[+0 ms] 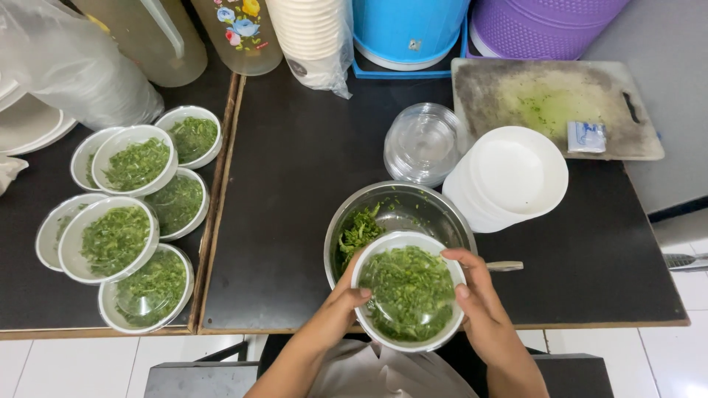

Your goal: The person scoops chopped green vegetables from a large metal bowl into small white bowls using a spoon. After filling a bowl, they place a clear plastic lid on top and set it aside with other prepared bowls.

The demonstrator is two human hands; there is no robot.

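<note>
Both my hands grip one white bowl of chopped greens (410, 290) with a clear lid on top: left hand (335, 309) on its left rim, right hand (479, 306) on its right. It sits centered between them, just over the near rim of the steel mixing bowl (435, 210).

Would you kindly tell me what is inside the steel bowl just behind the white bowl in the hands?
The steel bowl holds a clump of chopped greens at its left side; a handle juts past its right rim. The white bowl in both hands hides its near half.
</note>
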